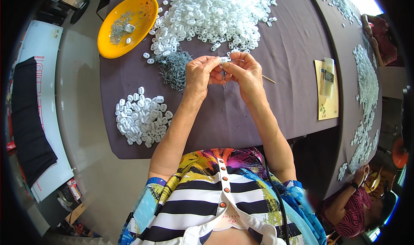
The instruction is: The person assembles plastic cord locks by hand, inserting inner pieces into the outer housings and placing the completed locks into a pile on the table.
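Above the middle of the table, my left hand (199,76) and my right hand (246,74) meet. Between their thumbs and fingertips they pinch one small white plastic piece (224,60); its underside is hidden by the fingers. Just left of my left hand lies a heap of grey screws (173,68). Beyond both hands spreads a large pile of white plastic pieces (215,18), many showing two holes. Nearer to me, left of my left forearm, is a smaller pile of similar white pieces (143,118). A thin stick (268,79) rests beside my right hand.
A yellow plate (148,14) with small metal parts and a few white pieces stands at the far left. Right of my arms, a brown envelope (330,109) lies under a clear plastic packet (328,74). Another person's hand (361,174) works at white pieces on the adjoining right-hand table.
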Demonstrator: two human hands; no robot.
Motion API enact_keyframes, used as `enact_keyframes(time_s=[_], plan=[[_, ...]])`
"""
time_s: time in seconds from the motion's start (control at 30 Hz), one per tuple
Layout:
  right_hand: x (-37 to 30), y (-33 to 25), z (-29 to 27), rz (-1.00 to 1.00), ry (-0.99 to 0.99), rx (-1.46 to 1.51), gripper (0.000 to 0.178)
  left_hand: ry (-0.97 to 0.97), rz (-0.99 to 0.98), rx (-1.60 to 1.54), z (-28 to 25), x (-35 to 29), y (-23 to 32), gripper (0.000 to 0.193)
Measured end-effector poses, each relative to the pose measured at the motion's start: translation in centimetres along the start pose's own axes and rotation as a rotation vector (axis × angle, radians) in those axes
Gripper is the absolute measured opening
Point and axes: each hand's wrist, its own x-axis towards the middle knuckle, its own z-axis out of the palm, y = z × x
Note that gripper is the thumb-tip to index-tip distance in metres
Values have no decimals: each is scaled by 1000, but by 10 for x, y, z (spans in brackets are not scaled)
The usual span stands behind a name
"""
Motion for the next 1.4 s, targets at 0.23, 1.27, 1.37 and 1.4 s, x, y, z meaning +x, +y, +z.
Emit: enact_keyframes(time_s=[0.23, 1.27, 1.37, 1.4], plan=[[-2, 4, 2, -41, 8, -5, 21, -33, 11, 61, -4, 0, 3, 17], [-7, 23, 4, -182, 8, 131, 22, -40, 77, 57, -2, -1, 6, 10], [-6, 26, 5, -237, 6, 153, 21, -41, 80, 18, -2, -1, 4, 10], [-7, 26, 6, -239, -7, 147, 20, -44, 90, 25, -2, -1, 5, 10]])
